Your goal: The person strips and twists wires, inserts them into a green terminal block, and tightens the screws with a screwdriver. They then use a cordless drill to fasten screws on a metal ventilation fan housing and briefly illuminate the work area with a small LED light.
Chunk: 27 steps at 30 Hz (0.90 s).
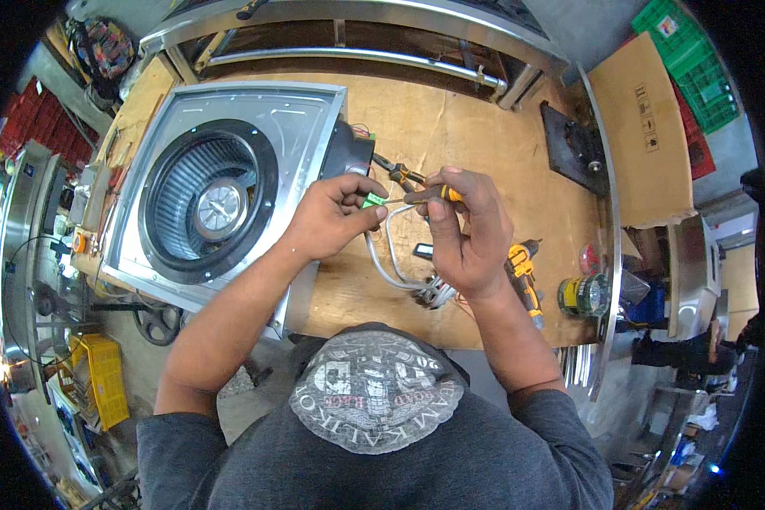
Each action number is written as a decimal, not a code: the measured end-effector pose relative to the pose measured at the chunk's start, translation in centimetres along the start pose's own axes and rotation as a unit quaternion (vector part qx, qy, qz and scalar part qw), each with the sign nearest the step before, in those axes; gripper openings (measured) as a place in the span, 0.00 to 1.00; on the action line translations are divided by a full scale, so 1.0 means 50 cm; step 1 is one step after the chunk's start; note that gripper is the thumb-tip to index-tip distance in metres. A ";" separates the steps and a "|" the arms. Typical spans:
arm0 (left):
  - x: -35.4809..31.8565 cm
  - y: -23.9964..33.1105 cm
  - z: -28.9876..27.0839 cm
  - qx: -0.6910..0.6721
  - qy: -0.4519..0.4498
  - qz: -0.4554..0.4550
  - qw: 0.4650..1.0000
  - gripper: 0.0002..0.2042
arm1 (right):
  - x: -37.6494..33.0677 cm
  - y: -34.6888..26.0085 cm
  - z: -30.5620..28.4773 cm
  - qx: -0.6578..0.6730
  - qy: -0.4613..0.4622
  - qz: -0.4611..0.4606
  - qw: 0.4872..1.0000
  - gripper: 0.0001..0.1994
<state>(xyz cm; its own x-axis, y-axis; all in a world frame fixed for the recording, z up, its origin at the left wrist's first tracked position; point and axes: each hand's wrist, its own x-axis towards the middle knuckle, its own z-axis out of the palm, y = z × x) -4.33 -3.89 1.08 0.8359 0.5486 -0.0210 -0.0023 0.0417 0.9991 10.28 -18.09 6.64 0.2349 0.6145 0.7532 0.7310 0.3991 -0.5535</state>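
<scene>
My left hand (331, 219) pinches a small green terminal block (371, 201) between thumb and fingers. In my right hand (472, 238) is a screwdriver (452, 194) with a black and yellow handle. Its thin shaft points left and its tip reaches the terminal block; whether it sits in a screw is too small to tell. A grey cable (376, 259) loops below the block toward a coiled bundle near the table's front. Just beyond my hands lie pliers (397, 172) with black and yellow grips. To the left stands a square metal fan housing (302, 106) with a round blower wheel (221, 208) inside.
A yellow and black power drill (525, 276) lies right of my right hand, near a green-labelled jar (582, 295). Farther right are a dark flat plate (569, 144) and a cardboard box (642, 127). A metal frame (357, 55) crosses the wooden table's (484, 119) far side.
</scene>
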 end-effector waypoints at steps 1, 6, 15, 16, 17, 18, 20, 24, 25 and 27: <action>0.000 0.000 0.001 0.000 0.003 0.003 1.000 0.11 | -0.002 -0.002 0.001 -0.003 0.002 -0.001 1.000 0.17; 0.003 -0.008 0.000 0.031 0.001 0.016 0.999 0.10 | 0.018 -0.005 -0.012 -0.031 -0.059 0.022 0.998 0.15; 0.003 -0.016 -0.001 0.122 0.025 0.031 0.992 0.11 | 0.068 -0.055 -0.064 -0.148 -0.186 0.161 0.958 0.07; 0.001 -0.010 0.001 0.140 0.029 0.033 0.989 0.11 | 0.073 -0.058 -0.070 -0.165 -0.213 0.206 0.941 0.07; 0.000 -0.006 0.002 0.157 0.033 0.034 0.986 0.11 | 0.076 -0.057 -0.072 -0.186 -0.232 0.211 0.931 0.06; -0.002 -0.004 0.002 0.178 0.031 0.039 0.983 0.11 | 0.078 -0.056 -0.074 -0.207 -0.251 0.216 0.921 0.06; -0.002 -0.003 0.007 0.214 0.023 0.048 0.975 0.11 | 0.075 -0.047 -0.079 -0.216 -0.269 0.176 0.922 0.07; 0.004 -0.021 0.002 0.179 0.028 0.025 0.983 0.11 | 0.063 -0.018 -0.090 -0.166 -0.285 0.030 0.944 0.10; 0.004 -0.023 0.003 0.164 0.024 0.016 0.986 0.11 | 0.063 -0.019 -0.093 -0.155 -0.294 0.006 0.943 0.10; 0.002 -0.025 0.002 0.161 0.021 0.013 0.987 0.11 | 0.068 -0.045 -0.098 -0.179 -0.315 0.086 0.928 0.13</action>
<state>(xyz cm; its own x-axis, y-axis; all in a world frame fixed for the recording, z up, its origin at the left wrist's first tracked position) -4.19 -3.98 -0.18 0.8141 0.5807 0.0096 0.1574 -0.2365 0.9588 12.58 -20.25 12.19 0.0290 0.9692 0.2447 0.9097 0.0759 -0.4082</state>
